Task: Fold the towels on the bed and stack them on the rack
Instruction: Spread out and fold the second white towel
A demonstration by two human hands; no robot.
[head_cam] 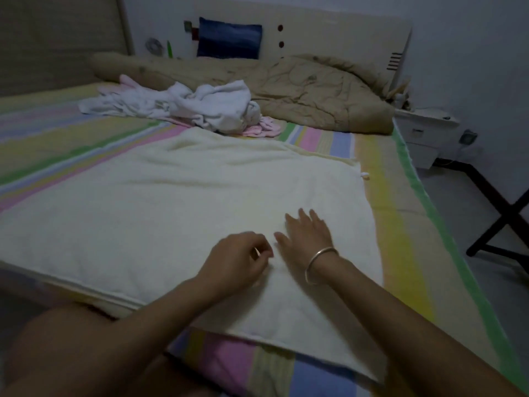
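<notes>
A large cream towel [177, 202] lies spread flat over the striped bed [400, 213], doubled along its near left edge. My right hand [307, 234], with a metal bangle on the wrist, rests flat on the towel with fingers apart. Just to its left, my left hand [237, 257] lies on the towel with fingers curled in; whether it pinches any cloth I cannot tell. Farther up the bed sits a crumpled heap of white towels [200, 106] on top of pink cloth [262, 128].
A rumpled tan quilt [309, 90] lies along the headboard [329, 32], with a blue cushion [229, 41] behind it. A white bedside unit [423, 133] stands at the right. A dark wooden folding frame [503, 216] stands on the floor at the right. My knee [65, 339] is at lower left.
</notes>
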